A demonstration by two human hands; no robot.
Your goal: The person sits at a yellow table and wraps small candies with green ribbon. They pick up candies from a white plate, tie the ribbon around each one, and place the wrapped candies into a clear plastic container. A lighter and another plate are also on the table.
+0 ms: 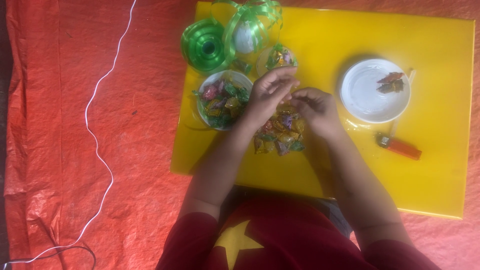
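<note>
Head view, single entry: sweets [279,136], wrapped in coloured foil, are heaped loose on a yellow board [440,150] just in front of the person, directly under both hands. Each piece is judged light, small and hard inside a crinkly, slippery wrapper; it is best pinched across the body or taken by a twisted wrapper end, and little force should be needed. Left hand [267,95] is held above the far edge of the heap, fingers curled inward and nearly closed; whether a sweet is pinched between them cannot be told, as the fingertips are blurred. Right hand [315,107] is set just beside it, fingertips almost meeting those of the left, thumb and forefinger drawn close together; its contents likewise cannot be made out. Bowl [221,100] of more wrapped sweets is placed to the left of the heap, near the left wrist. Smaller filled cup [278,58] is found beyond the hands. Ribbon roll [205,46], green, lies at the board's far left corner with loose loops trailing. White plate [367,97] with a few scraps is set to the right, well apart from the hands; an orange lighter [400,146] lies near it. Red sheet [75,150] is spread beneath everything, crossed by a white cord [97,155].
</note>
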